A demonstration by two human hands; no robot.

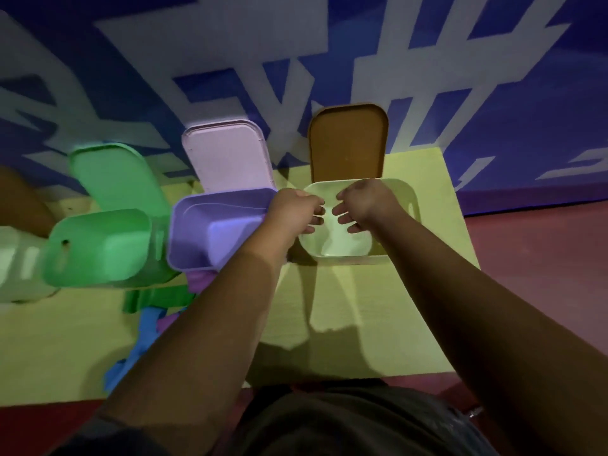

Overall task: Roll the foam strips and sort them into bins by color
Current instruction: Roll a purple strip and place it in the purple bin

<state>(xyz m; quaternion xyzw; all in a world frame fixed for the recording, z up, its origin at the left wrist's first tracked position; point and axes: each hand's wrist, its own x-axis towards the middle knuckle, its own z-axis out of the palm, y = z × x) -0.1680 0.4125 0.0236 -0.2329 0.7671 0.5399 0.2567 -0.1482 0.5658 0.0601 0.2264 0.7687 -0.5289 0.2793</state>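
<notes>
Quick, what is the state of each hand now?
Left hand: open, fingers loosely bent, holding nothing, above the pale bin.
Right hand: open, holding nothing, above the same bin.

Dim, bluish-purple cast, long shadows stretch across the yellow table (59, 357) toward its near edge, green bin (98, 248) blurs badly, wide-angle warp at frame edges.

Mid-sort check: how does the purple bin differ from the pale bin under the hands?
The purple bin has a pink lid standing open behind it; the pale bin has a brown lid. The left hand and right hand hover over the pale bin; only a forearm crosses the purple bin. Both bins sit open on the yellow table.
</notes>
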